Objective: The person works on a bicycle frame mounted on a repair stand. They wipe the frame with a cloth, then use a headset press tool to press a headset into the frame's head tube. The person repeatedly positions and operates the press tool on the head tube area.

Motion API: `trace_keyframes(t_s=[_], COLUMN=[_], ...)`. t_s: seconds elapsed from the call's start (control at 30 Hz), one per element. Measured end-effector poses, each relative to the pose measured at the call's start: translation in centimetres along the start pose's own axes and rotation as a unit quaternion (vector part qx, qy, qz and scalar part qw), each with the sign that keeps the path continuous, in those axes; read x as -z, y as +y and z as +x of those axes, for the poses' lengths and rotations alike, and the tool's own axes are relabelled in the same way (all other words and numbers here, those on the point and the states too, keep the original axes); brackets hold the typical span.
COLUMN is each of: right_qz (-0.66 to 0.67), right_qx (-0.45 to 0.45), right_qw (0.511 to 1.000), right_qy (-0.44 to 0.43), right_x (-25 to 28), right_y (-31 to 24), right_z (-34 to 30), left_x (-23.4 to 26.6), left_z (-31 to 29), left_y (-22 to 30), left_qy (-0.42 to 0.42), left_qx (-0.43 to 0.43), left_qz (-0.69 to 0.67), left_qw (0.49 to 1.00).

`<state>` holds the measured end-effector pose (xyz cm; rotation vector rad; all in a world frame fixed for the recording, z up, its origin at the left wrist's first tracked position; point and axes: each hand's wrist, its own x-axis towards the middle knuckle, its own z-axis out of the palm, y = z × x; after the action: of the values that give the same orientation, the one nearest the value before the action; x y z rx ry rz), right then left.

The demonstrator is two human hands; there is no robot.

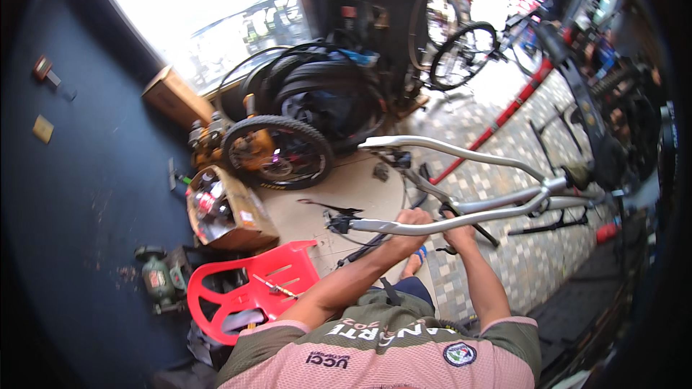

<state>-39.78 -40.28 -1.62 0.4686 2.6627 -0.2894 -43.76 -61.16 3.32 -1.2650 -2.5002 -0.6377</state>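
Observation:
A silver bicycle frame (497, 160) with curved tubes stretches across in front of me. One of its tubes passes over both my hands and partly covers them. My left hand (414, 217) is closed just beneath that tube, knuckles showing above it; what it grips is hidden. Close by on the right, my right hand (458, 233) is also curled under the tube, beside a dark rod (484, 234). Its fingers are partly covered, and I cannot make out what they hold. A black fitting (337, 222) with a thin cable sits at the tube's left end.
A red plastic chair (306, 263) with a slim tool on it stands left. Beyond are a cardboard box (252, 220) of bottles, a bicycle wheel (317, 145) and stacked tyres (310, 79). A red pole (497, 124) slants behind the frame; bicycles stand farther off.

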Motion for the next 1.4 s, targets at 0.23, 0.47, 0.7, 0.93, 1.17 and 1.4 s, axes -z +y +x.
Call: trace_keyframes(t_s=[0.23, 0.47, 0.7, 0.93, 1.17, 1.4], right_qz=[0.021, 0.085, 0.136, 0.408, 0.437, 0.43], right_qx=[-0.046, -0.037, -0.019, -0.093, -0.128, -0.136], right_qw=[0.999, 0.993, 0.988, 0.896, 0.819, 0.861], right_qy=[-0.006, -0.071, 0.067, 0.146, 0.35, 0.234], right_x=[-1.6, -2.0, -3.8, -16.7, -23.7, -16.9], right_y=[2.1, 2.1, 0.7, 3.1, 2.2, -0.7], right_z=[-2.0, 6.5, 2.8, -7.7, -7.5, -4.2], left_x=[2.0, 2.0, -1.3, 2.3, 4.1, 5.2], left_z=[0.6, -0.5, -1.1, 2.6, 3.6, 4.1], left_y=[0.4, -0.4, -1.4, 0.9, 2.5, 3.2], left_qy=[-0.066, 0.084, 0.033, -0.3, -0.305, -0.341], left_qx=[-0.012, -0.115, -0.039, 0.101, 0.052, 0.045], left_qz=[0.07, 0.207, 0.155, 0.054, 0.118, 0.154], left_qw=[0.995, 0.968, 0.987, 0.947, 0.943, 0.926])
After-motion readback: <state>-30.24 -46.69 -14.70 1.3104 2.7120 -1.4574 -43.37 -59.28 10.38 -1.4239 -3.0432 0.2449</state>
